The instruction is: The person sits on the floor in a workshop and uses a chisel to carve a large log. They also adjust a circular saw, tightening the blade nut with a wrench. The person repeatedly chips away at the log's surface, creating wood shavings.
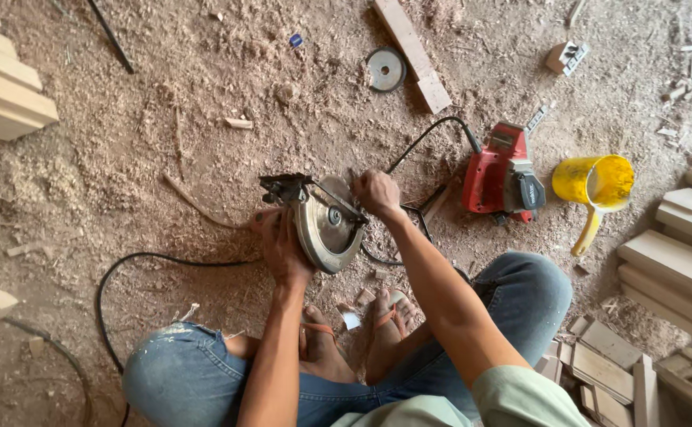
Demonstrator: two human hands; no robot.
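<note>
Circular saw [326, 225] lies on the sawdust floor [164, 158] before a squatting worker; left hand [281, 245] clamps its guard, right hand [376, 192] closes fingers at the blade hub. Steadying the body firmly seems wise.

A person squats on a sawdust-covered floor [164, 158], sandalled feet at six o'clock. At the centre, the left hand [281, 247] grips the side of a circular saw [324, 223], tipped on edge with its round blade guard facing up. The right hand [375, 193] rests closed on the saw's top edge. A black cord [136, 261] loops off toward eight o'clock. At three o'clock lie a red power tool [502, 172] and a yellow jug [596, 183]. A loose saw disc [385, 69] and a wooden plank [413, 49] sit at twelve o'clock.
</note>
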